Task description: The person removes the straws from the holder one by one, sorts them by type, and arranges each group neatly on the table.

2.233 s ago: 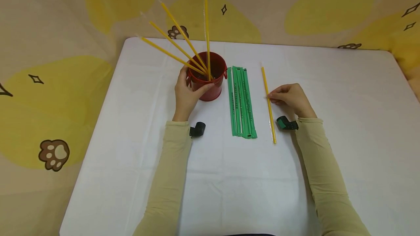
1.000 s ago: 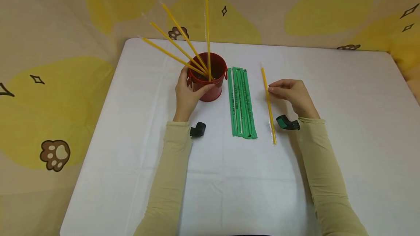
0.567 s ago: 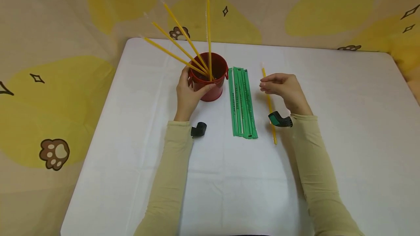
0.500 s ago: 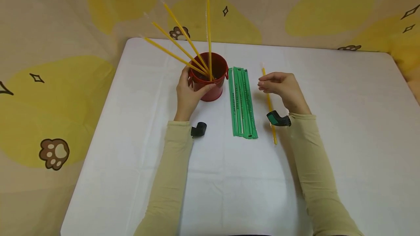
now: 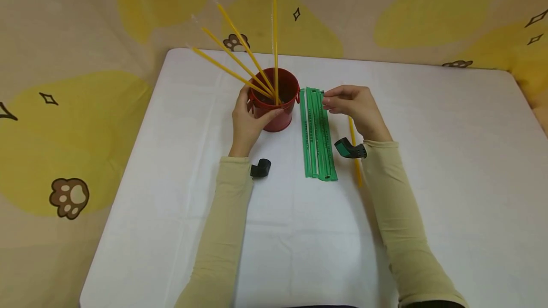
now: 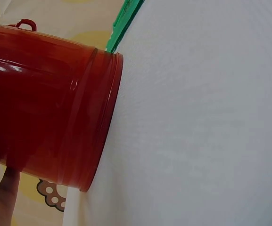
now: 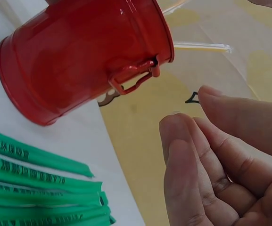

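Observation:
My left hand (image 5: 246, 127) holds a small red metal bucket (image 5: 279, 120) round its near left side, the thumb along the front rim. Several yellow straws (image 5: 275, 37) in clear wrappers lean out of the bucket. Above the far right end of a row of green-wrapped straws (image 5: 317, 137) hovers my right hand (image 5: 357, 113). In the right wrist view its thumb (image 7: 239, 117) stands apart from the bent fingers, with nothing between them. One yellow straw (image 5: 352, 129) lies on the table, partly hidden under the right hand and wrist.
A white cloth (image 5: 295, 251) covers the table. Behind and to the left hangs a patterned yellow and beige backdrop (image 5: 64, 132). Black wrist cameras (image 5: 261, 168) stick out from both sleeves. The bucket's side handle (image 7: 133, 77) faces the green straws.
My right hand has let go of the yellow straw on the table, lifted, and moved left over it towards the green straws. My left hand has stayed on the bucket.

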Demonstrator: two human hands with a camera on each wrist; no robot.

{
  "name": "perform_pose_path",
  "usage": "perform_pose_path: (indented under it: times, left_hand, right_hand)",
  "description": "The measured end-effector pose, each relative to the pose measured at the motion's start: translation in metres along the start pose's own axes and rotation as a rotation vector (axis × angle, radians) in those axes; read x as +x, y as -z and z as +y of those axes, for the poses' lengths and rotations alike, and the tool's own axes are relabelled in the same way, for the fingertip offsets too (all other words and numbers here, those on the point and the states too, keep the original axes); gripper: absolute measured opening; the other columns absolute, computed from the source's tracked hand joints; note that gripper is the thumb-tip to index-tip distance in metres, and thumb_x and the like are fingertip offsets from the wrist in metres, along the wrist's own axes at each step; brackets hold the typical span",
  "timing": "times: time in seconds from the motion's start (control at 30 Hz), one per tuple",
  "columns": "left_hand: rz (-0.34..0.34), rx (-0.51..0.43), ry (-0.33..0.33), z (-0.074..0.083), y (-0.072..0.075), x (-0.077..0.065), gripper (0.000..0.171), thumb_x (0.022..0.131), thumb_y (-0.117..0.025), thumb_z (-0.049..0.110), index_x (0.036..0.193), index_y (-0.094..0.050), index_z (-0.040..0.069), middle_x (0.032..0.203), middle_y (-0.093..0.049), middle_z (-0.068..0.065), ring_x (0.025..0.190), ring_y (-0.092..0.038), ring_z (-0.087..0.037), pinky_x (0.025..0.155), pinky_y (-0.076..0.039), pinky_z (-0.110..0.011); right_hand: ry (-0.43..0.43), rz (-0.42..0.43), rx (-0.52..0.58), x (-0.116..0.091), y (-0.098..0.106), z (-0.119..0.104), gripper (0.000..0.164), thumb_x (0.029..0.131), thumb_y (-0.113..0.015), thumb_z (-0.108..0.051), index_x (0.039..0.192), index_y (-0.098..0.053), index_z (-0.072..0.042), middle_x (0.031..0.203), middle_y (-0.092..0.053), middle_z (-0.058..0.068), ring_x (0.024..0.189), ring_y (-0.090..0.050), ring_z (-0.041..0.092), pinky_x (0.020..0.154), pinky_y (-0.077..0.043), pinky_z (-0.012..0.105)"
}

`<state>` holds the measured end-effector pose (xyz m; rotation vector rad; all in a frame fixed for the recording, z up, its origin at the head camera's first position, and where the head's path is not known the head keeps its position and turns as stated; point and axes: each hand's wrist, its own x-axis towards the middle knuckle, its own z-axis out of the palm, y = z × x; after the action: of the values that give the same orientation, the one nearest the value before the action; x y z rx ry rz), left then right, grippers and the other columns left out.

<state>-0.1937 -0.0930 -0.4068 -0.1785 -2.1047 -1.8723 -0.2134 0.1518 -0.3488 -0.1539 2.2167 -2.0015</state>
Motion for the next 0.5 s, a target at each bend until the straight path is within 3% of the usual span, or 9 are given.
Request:
perform_pose_path:
  times: [0.13, 0.5]
  left_hand:
    - [-0.001, 0.004, -0.005, -0.001, 0.000, 0.000, 0.078, 0.073, -0.080, 0.004, 0.139, -0.038, 0.001, 0.136, -0.047, -0.012, 0.127, -0.040, -0.017, 0.107, -0.035, -0.031]
    - [0.006, 0.001, -0.041, -0.003, 0.001, -0.002, 0.078, 0.073, -0.082, 0.011, 0.138, -0.040, 0.004, 0.135, -0.048, -0.008, 0.125, -0.041, -0.013, 0.105, -0.037, -0.029]
  right_hand:
    - [-0.006, 0.000, -0.001, 0.004, -0.006, -0.003, 0.028, 0.082, -0.071, -0.005, 0.101, -0.064, 0.013, 0.087, -0.069, 0.006, 0.074, -0.066, 0.019, 0.074, -0.056, 0.025]
    - [-0.002, -0.003, 0.046, 0.018, -0.022, -0.013, 0.021, 0.083, -0.071, -0.007, 0.098, -0.067, 0.007, 0.091, -0.068, 0.009, 0.083, -0.064, 0.021, 0.078, -0.055, 0.026]
